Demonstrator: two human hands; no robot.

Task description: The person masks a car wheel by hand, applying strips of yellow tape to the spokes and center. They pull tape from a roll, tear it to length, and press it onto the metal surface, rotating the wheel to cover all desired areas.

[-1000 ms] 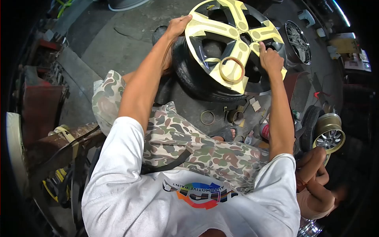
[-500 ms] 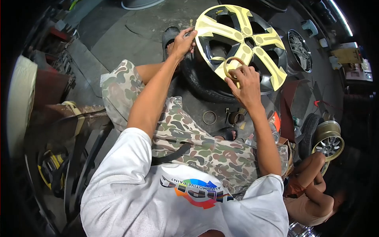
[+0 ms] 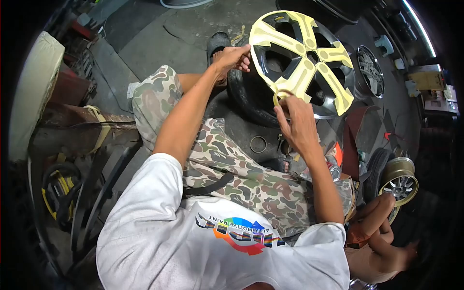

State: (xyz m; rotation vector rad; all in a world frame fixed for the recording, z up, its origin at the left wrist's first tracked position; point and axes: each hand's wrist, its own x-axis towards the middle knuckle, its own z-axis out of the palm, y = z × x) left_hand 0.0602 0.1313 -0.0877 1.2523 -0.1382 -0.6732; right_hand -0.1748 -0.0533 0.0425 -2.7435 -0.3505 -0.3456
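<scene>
A five-spoke wheel rim (image 3: pixel 333 104) rests tilted on a black tyre (image 3: pixel 241 99), its spokes covered with yellow masking tape (image 3: pixel 292 41). Tape also runs along the rim's left edge. My left hand (image 3: pixel 233 59) is closed at that edge, thumb against the tape and fingers curled beside the rim. At the lower edge, my right hand (image 3: pixel 298 118) grips a roll of masking tape (image 3: pixel 277 98) close against the taped spoke. The hand covers part of the roll.
A loose ring (image 3: pixel 258 144) lies on the floor near my sandalled foot. Chrome (image 3: pixel 370 67) and gold (image 3: pixel 398 176) wheels stand to the right. Another person (image 3: pixel 377 241) crouches at lower right. Dark curved panels (image 3: pixel 96 198) and a yellow-black tool (image 3: pixel 60 195) are at left.
My right hand has brought the tape roll down to the rim's lower-left edge. The loose tape strip now lies along that edge. My left hand stays at the rim; the view has shifted slightly.
</scene>
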